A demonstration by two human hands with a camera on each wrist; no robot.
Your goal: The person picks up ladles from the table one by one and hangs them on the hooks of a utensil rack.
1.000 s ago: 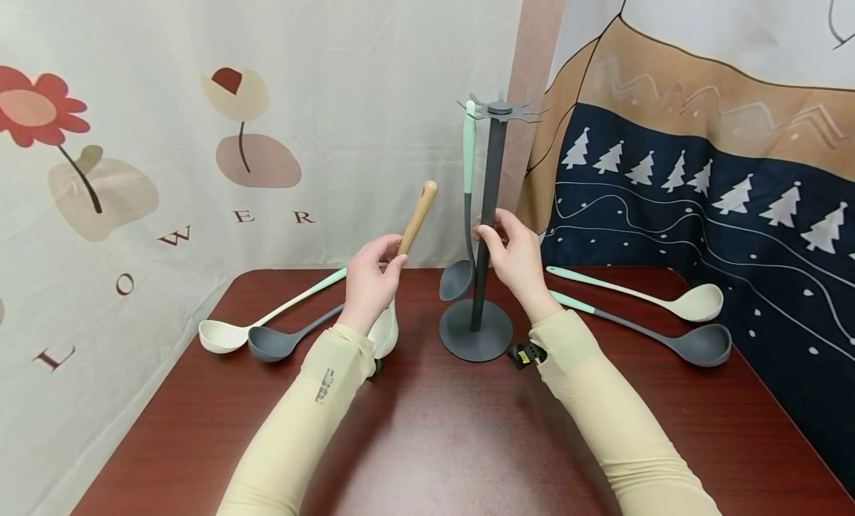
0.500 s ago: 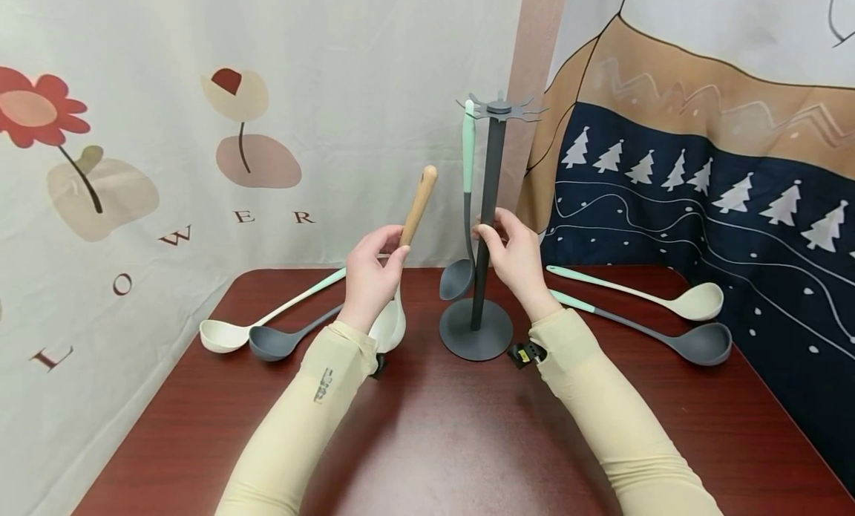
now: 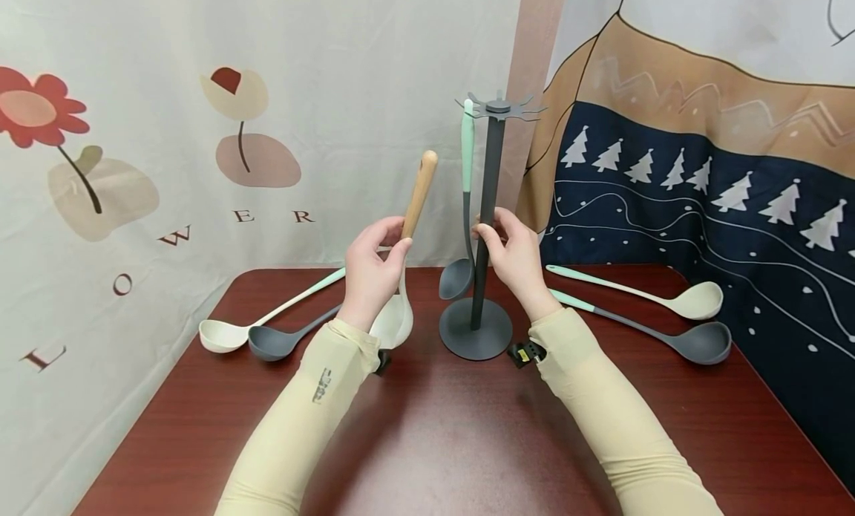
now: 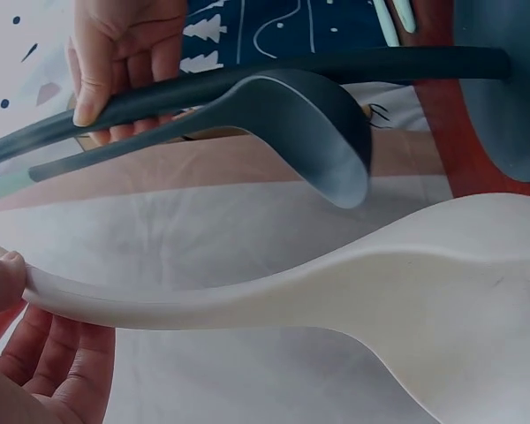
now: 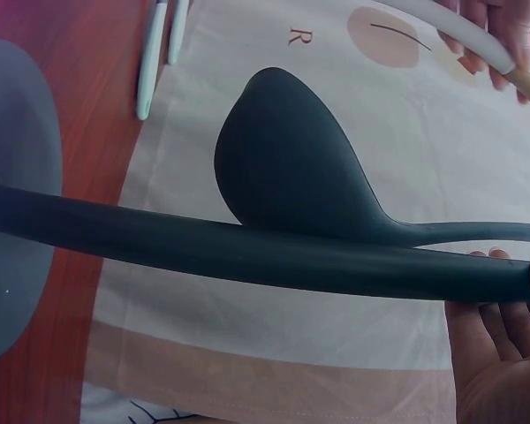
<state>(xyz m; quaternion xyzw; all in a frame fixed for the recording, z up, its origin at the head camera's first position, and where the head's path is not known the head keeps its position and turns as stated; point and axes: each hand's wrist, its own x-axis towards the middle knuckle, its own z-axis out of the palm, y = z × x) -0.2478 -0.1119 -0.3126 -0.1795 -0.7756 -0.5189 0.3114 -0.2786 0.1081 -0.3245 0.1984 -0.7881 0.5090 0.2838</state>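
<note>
The ladle [image 4: 336,291] is held by the left hand [image 3: 374,275], whose thumb and fingers are narrowed around it, close to the place where wood and white are joined. Its wooden handle [image 3: 420,193] is pointed upward above these fingers and leans a little to the right, while its white bowl [image 3: 395,321] is carried below them.

To the right of these fingers, the pole of the dark rack [image 3: 490,189] is gripped between the thumb and the fingers of the right hand [image 3: 517,260]. The rack is upright; its hooks [image 3: 499,109] are seen well above the right fingers, and its round base [image 3: 474,339] below them. Between the two hands, near the right fingertips, a hung ladle [image 3: 467,174] is suspended from a hook; whether it is touched by these fingertips cannot be told.

To the left of the left fingers and lower, a white ladle [image 3: 225,336] and a grey ladle [image 3: 272,343] are laid on the red-brown table [image 3: 454,442]. To the right of the right fingers, another white ladle [image 3: 698,302] and another grey ladle [image 3: 701,344] are laid. Behind the fingers, a flowered curtain [image 3: 374,70] is hung.
</note>
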